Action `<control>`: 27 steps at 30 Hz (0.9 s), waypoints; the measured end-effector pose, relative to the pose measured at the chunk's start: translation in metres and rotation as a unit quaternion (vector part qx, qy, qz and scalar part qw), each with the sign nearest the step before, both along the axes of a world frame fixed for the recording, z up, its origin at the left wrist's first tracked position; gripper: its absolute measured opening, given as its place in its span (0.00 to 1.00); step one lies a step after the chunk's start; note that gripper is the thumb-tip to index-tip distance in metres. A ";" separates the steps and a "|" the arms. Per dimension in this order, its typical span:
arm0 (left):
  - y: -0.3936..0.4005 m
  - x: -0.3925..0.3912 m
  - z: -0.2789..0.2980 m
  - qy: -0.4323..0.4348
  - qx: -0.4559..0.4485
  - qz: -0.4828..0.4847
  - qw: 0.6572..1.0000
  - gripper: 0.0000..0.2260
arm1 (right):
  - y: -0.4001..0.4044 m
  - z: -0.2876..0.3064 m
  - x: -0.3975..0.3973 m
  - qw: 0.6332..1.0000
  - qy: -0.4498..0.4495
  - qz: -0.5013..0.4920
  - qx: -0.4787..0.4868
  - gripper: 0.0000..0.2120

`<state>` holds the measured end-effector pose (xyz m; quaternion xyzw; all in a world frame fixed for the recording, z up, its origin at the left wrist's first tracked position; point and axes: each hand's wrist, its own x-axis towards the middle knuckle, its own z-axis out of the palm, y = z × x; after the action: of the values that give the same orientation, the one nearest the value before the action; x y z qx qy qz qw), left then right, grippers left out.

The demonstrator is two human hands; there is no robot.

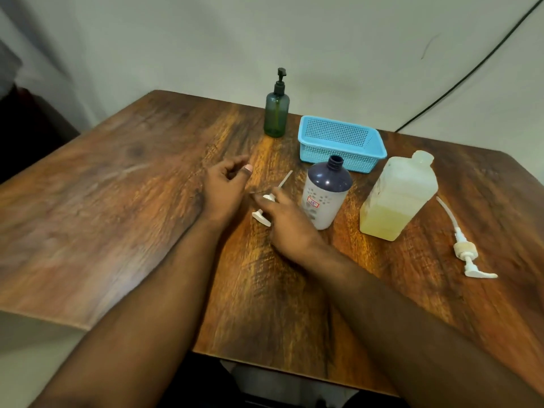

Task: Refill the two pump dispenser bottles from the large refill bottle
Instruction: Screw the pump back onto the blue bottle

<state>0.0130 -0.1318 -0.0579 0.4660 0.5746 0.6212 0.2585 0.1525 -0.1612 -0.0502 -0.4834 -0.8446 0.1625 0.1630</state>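
Left hand (226, 188) loosely curled, holding nothing. Right hand (290, 228) pinches the small white pump (263, 217) on the bench (117, 187). Uncapped blue bottle (325, 195) beside it, light and tippy. Rightward, the refill bottle (397, 198): heavy, probably slick, so grip its flat sides.

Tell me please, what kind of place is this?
Probably a room in a home, not a workshop: a wood-grain table stands against a plain painted wall, with a blue plastic basket and a green pump bottle on it.
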 end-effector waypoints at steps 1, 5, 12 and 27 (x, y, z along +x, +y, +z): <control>0.000 0.000 -0.001 -0.005 0.001 0.002 1.000 0.11 | 0.004 0.005 -0.005 0.999 -0.046 0.012 -0.006 0.30; -0.001 0.004 -0.002 -0.003 0.017 0.004 1.000 0.10 | 0.017 0.023 -0.020 0.981 -0.194 0.024 -0.012 0.20; -0.004 0.000 0.002 -0.130 0.038 0.009 0.991 0.11 | 0.014 0.044 -0.005 0.988 -0.117 0.059 0.083 0.15; -0.006 0.063 0.019 -0.089 -0.100 -0.432 0.892 0.47 | 0.015 0.188 0.106 0.931 0.298 -0.092 0.191 0.07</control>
<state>0.0757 -0.1375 -0.0391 0.5830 0.3505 0.4266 0.5961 0.2583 -0.1464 0.1381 -0.4479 -0.7242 0.1191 0.5107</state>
